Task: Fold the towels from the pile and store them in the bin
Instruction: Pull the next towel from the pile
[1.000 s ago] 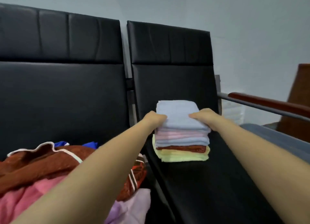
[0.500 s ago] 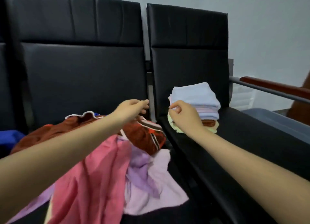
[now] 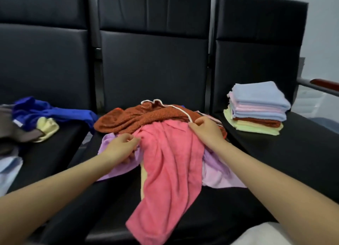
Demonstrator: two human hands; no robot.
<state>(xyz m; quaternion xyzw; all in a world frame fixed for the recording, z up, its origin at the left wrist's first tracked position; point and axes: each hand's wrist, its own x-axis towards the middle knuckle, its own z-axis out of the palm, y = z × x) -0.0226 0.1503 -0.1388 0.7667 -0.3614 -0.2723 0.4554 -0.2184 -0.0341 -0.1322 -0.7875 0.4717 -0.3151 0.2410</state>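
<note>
hands [image 3: 121, 145] off folded stack [image 3: 256, 112], gripping pink towel [image 3: 168, 164]

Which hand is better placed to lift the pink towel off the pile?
Probably the left hand: its fingers already pinch the pink towel. The right hand rests at its other top corner.
</note>
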